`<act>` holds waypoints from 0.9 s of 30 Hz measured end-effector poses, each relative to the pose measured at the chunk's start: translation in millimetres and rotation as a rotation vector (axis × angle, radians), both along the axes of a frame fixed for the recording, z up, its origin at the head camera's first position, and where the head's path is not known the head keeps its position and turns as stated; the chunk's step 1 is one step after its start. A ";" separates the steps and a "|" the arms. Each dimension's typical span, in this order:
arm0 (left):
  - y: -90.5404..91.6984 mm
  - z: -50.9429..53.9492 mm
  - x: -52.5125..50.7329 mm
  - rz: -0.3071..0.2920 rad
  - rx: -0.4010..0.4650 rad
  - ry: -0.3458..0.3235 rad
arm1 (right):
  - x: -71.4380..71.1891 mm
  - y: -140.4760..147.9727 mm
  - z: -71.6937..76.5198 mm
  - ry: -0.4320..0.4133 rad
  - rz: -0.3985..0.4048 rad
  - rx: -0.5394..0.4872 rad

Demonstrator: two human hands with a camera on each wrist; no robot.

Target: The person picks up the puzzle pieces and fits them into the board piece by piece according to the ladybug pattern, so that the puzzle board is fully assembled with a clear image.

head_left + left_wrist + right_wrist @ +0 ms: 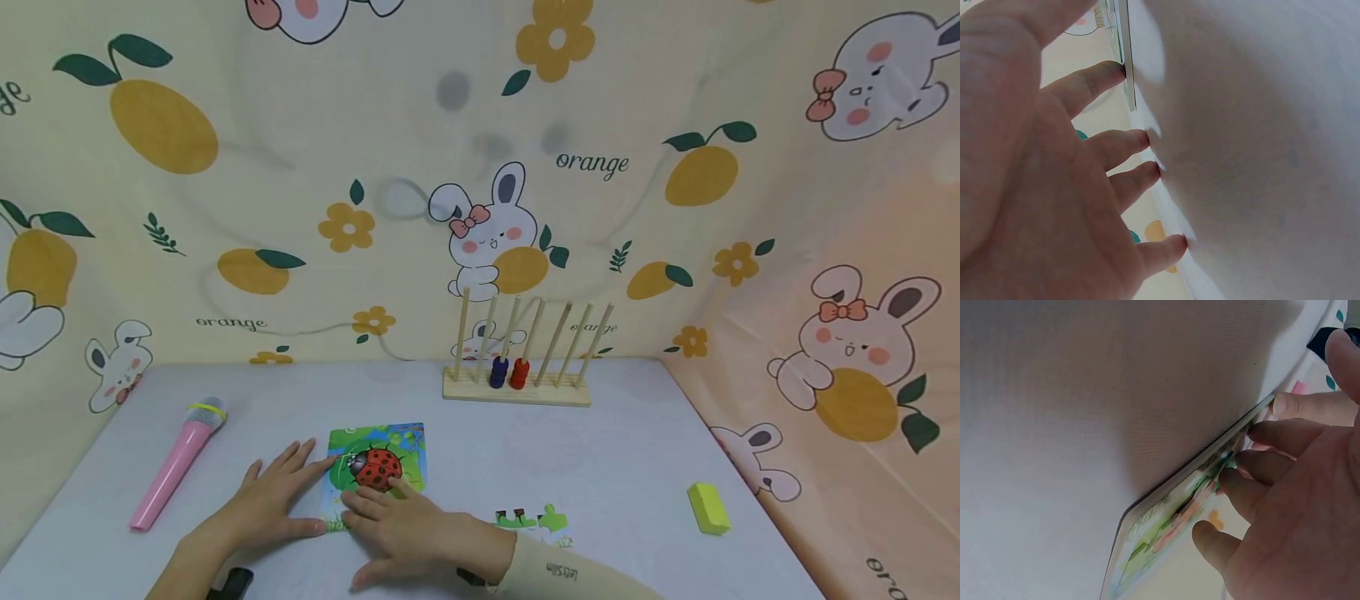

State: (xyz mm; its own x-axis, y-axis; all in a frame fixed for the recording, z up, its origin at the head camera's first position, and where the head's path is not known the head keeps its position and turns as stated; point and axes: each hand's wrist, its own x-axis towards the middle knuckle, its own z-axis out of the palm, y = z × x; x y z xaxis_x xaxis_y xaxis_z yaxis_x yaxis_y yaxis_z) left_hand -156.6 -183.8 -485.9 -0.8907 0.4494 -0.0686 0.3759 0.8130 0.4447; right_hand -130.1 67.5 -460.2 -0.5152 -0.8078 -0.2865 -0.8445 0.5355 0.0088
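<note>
A square ladybug picture puzzle (408, 442) lies flat on the white table. My left hand (272, 498) is spread along its left side, index fingertip and thumb touching the edge. In the left wrist view, the other fingertips of the left hand (1079, 194) rest on the tabletop. My right hand (401, 527) reaches over the puzzle's lower part with extended fingers. Seen from the right wrist, the fingers of the right hand (1297, 519) lie against the board's face (1166, 525). To its right lie green puzzle pieces (553, 518), partly hidden behind the right forearm.
A pink toy microphone (176, 467) lies at the left. At the back stands a wooden peg rack (517, 393) with dark blue beads (498, 372) and red beads (519, 373). A yellow-green block (708, 508) lies at the right. Printed cloth (405, 125) hangs behind the table.
</note>
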 end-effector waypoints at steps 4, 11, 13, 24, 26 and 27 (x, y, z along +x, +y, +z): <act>-0.4 -0.2 -0.9 -0.017 -0.014 0.023 | -0.9 -1.3 -2.0 -0.004 0.004 0.003; 0.0 1.3 -1.7 -0.022 -0.019 0.028 | -1.5 -2.6 -5.3 0.012 0.006 0.010; 0.1 1.6 -1.9 -0.024 -0.023 0.033 | -1.4 -3.0 -5.4 0.015 0.002 0.012; -1.2 0.5 -0.1 -0.027 -0.014 0.053 | 2.3 -4.1 -2.0 0.027 -0.001 0.031; -1.1 -0.4 0.0 -0.026 -0.010 0.053 | 1.6 -2.9 -2.4 0.006 -0.005 0.017; -1.1 -1.3 0.0 -0.025 -0.002 0.049 | 0.7 -1.4 -2.4 -0.010 -0.011 0.005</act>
